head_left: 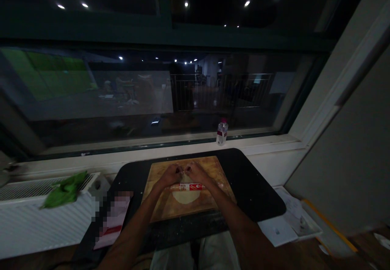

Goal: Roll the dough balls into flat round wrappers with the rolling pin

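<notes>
A wooden board (170, 209) lies on a dark table (252, 189). On the board sits a pale round of dough (185, 197). A rolling pin with a red and white wrap (190, 187) lies across the dough. My left hand (171, 175) and my right hand (196, 172) rest side by side at the far edge of the dough, just beyond the pin. Both have their fingers curled in, knuckles up, fingertips almost touching. They seem to pinch the dough's far edge, though the dim light hides the grip.
A small water bottle (222, 132) stands on the windowsill. A green cloth (65, 190) lies on the radiator at left. A flat packet (114, 221) rests on the table's left part. White papers (283, 225) lie at the right. A dark window fills the back.
</notes>
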`<state>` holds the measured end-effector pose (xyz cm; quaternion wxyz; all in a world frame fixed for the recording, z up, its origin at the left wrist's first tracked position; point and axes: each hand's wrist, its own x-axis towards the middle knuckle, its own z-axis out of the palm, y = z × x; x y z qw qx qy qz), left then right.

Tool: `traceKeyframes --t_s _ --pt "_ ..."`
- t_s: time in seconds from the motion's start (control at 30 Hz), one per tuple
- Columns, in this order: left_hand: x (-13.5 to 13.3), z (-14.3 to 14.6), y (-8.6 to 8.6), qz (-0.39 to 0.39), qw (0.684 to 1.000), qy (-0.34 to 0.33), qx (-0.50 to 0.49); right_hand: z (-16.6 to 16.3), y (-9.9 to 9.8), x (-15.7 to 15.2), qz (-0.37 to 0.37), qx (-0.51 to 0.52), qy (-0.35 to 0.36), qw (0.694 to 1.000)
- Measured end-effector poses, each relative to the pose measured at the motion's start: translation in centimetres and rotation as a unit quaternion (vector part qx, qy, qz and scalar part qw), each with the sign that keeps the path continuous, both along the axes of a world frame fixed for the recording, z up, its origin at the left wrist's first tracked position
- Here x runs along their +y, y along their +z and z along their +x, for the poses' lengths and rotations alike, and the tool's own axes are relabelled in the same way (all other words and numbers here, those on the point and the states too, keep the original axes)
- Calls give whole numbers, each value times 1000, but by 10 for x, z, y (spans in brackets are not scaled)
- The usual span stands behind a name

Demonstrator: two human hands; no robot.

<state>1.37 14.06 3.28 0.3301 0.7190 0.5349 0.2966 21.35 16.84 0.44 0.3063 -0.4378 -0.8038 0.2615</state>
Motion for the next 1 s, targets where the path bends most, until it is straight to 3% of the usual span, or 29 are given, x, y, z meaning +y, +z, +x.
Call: traceKeyframes --t_s 0.5,1.0 --pt "-8 0 12 15 999 -3 -31 3 -2 0 -27 25 33 999" --pt "-8 -1 6 -6 1000 -2 -27 3 1 -1 -36 -3 13 999"
